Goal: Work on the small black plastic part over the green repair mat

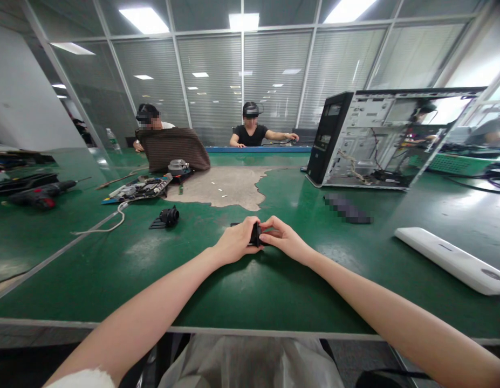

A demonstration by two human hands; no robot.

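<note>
The small black part [255, 236] was between two hands, near the middle of the green table [217, 307]. Far to the left lay a dark power drill [43, 196] with a bit of red on it. Next came a white cord [116, 225], and behind it a circuit board [140, 189]. A black round piece [169, 216] sat in front of the board, well apart from the hands. Behind the board stood something brown [175, 146].

Then came the left hand [237, 240]. Its fingers and thumb were bent around the small black part, so the part sat at the right side of this hand, partly hidden by it. A flat black bit [234, 224] peeked out behind the hand, and I could not tell if it was joined on. The right hand [286, 238] was on the other side. Its thumb and fingertips pinched the part's right edge, so the part was just left of that hand. I could not tell if the part touched the table.

Farther right lay a blurry dark thing [349, 209], with an open computer case [367, 143] behind it. Last was a long white thing [452, 261].
</note>
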